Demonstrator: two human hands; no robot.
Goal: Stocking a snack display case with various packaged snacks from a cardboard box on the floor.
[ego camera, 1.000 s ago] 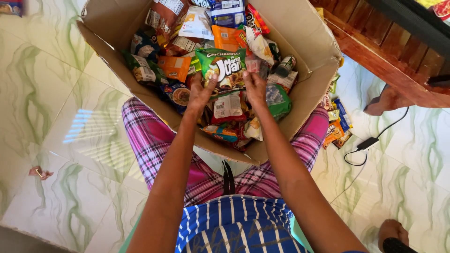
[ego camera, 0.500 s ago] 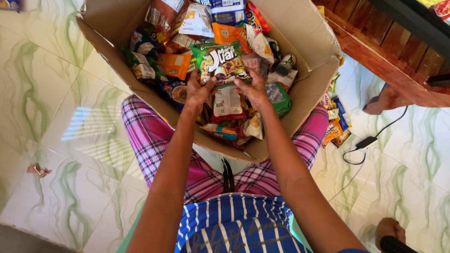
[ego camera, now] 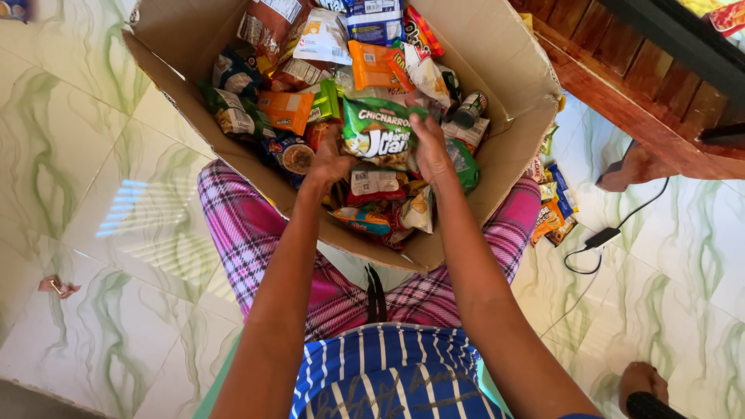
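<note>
We hold green snack bag (ego camera: 378,133) over open cardboard box (ego camera: 497,70), above heap of packets; left hand (ego camera: 330,159) fingers closed on its left edge, right hand (ego camera: 431,151) fingers closed on right edge; bag between hands, long axis running side to side, both hands equally near

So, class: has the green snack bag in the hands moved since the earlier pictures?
Yes. The green snack bag has come slightly toward the person, nearer the cardboard box's near edge, and tilted.
</note>
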